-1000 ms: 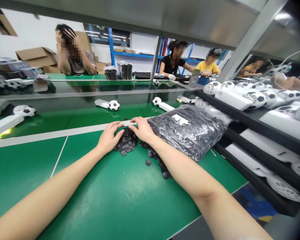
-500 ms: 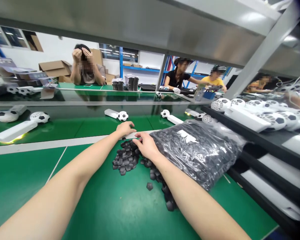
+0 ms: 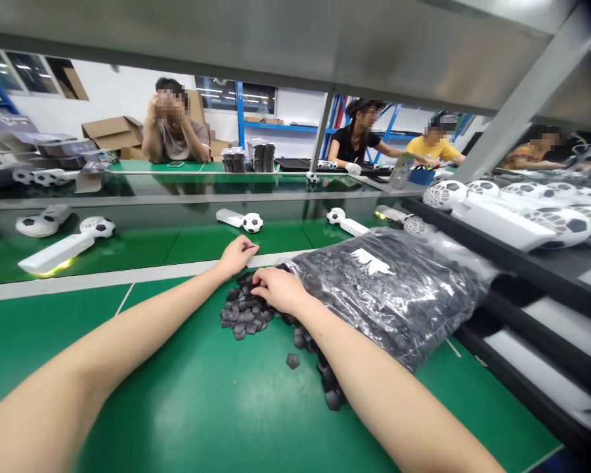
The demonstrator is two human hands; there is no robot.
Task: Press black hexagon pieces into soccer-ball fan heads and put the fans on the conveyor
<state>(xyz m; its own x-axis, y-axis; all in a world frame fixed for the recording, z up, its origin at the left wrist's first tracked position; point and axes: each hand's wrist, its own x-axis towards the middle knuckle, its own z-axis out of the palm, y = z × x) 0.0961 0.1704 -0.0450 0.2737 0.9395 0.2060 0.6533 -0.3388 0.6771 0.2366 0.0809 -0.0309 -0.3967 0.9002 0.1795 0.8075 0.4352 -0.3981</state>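
Observation:
My left hand (image 3: pixel 239 255) is over the white strip along the belt's near edge, thumb and fingertips drawn together. Whatever they hold, if anything, is too small to make out. My right hand (image 3: pixel 280 289) reaches over a heap of small black pentagonal pieces (image 3: pixel 246 314), its fingers curled and thumb close to them. Its fingertips touch the heap's top right side; a piece between them cannot be made out. Under my right forearm more black pieces spill from a clear plastic bag (image 3: pixel 398 295) full of them. One loose black piece (image 3: pixel 293 360) lies nearer me.
Along the green belt (image 3: pixel 187 246) lie white bat-shaped items (image 3: pixel 56 255) with football-patterned ends. Black trays (image 3: pixel 526 289) stacked at right hold more of them. A metal shelf (image 3: pixel 276 46) hangs overhead, with a slanted post at right. Several co-workers sit across the line.
My left hand has drawn back slightly left and its fingertips have closed together. My right hand has moved left and down onto the heap. The items on the belt appear further right.

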